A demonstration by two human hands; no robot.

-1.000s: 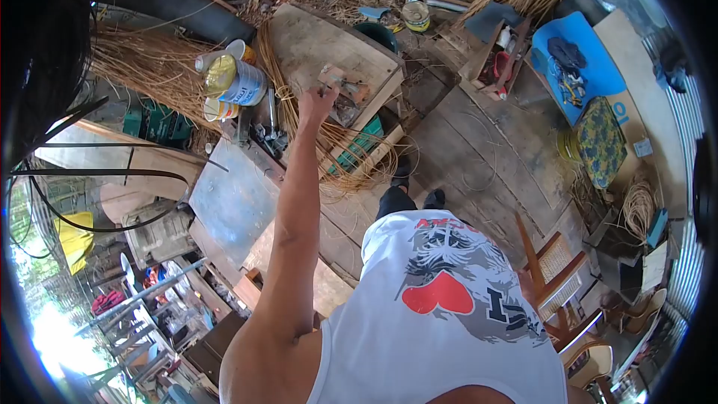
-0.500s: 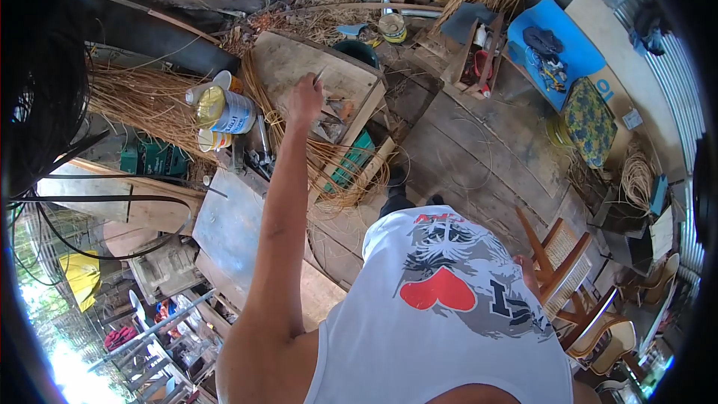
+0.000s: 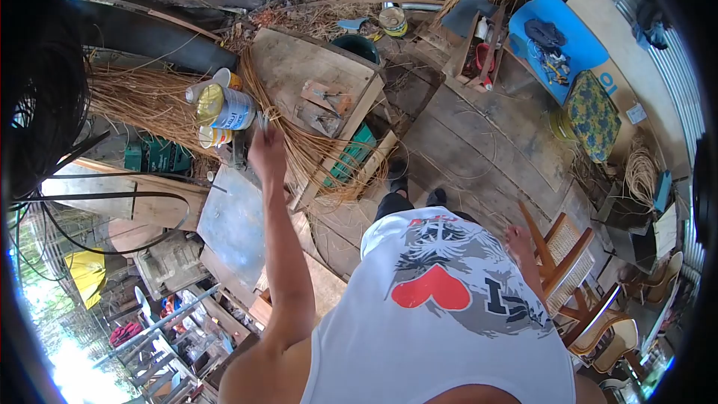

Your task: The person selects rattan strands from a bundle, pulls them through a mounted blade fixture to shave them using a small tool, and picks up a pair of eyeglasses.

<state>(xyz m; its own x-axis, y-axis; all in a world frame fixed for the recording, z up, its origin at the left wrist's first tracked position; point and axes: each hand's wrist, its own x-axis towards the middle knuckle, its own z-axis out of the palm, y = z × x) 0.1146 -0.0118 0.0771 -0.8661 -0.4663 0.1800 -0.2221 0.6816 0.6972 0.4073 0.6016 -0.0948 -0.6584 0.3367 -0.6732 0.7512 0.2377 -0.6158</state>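
Observation:
My left hand [image 3: 267,155] is reached out beside several paint cans [image 3: 232,110], its fingers closed around something thin and greyish that I cannot make out. Next to it, a bundle of rattan strands [image 3: 280,131] hangs over a wooden bench [image 3: 295,60]. On the bench top lie a small wooden block [image 3: 327,96] and a flat greyish piece [image 3: 318,118]. My right hand [image 3: 517,242] is low at my side, near a chair with a woven cane panel [image 3: 562,245]. Its fingers look curled, and whatever may be inside them is hidden.
A blue plastic chair [image 3: 587,49] holds dark cloth and small items. Near it stand a wooden tool box [image 3: 479,56] and a camouflage-patterned cushion [image 3: 592,116]. A green case [image 3: 351,153] sits under the bench. Coiled rattan [image 3: 639,168] is at the right. Wooden boards [image 3: 479,131] form the floor.
My left hand has moved from above the bench top back and left to beside the paint cans. My right hand has come out from behind the shirt's edge and moved forward.

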